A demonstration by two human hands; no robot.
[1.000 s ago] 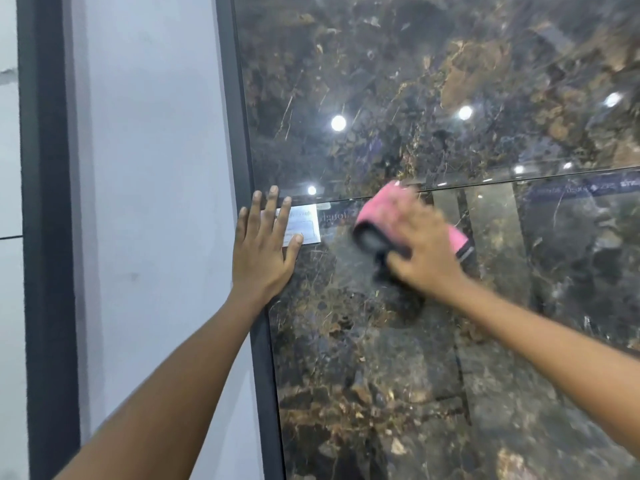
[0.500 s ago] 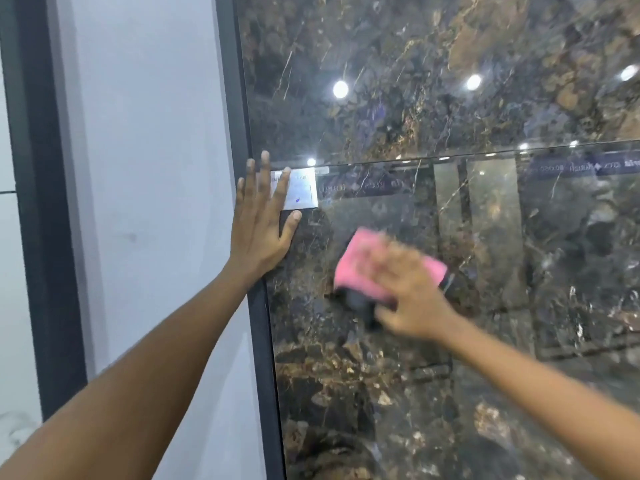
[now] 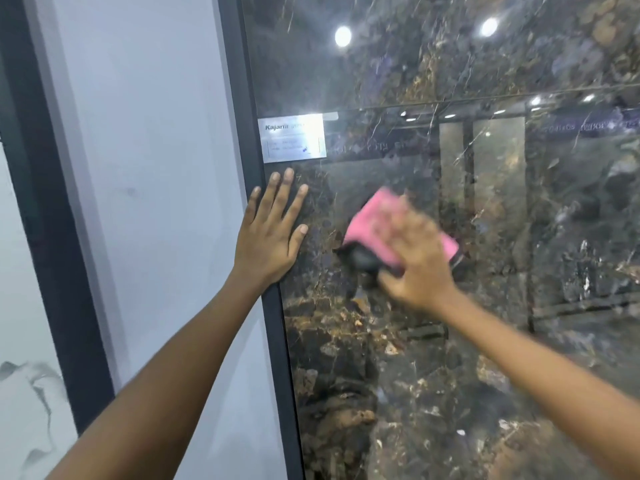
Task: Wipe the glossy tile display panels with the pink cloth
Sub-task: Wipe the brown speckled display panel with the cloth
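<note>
1. Far left stands one pale panel (image 3: 145, 168) in a dark frame (image 3: 45, 202), with a sliver of another pale, veined tile (image 3: 24, 410) beyond it. Neither is being touched.
2. One left hand (image 3: 268, 237) lies flat across the frame edge and the dark panel, its fingers (image 3: 282, 192) straight and spread apart, gripping nothing. It looks to me like a brace, steadying the person.
3. Just above that hand sits one small silver label (image 3: 292, 138), stuck to the top corner of the lower dark tile.
4. The dark glossy marble panel (image 3: 433, 375) fills the rest of the view. I count two tiles in it, split by one horizontal seam (image 3: 485, 98). It should be hard, rigid and slick, so a cloth ought to glide easily; the hand needs to press, not grab. Ceiling lights mirror in the gloss, and smears would likely show.
5. One pink cloth (image 3: 367, 223) lies pressed against the lower tile, just right of the left hand and below the label. It looks soft, light and limp, with a dark underside or shadow at its lower edge; I cannot tell which. Best held folded, under the palm.
6. One right hand (image 3: 412, 258) covers the cloth and presses it to the tile. It is motion-blurred, so I cannot tell whether its fingers curl round the cloth or lie flat.
</note>
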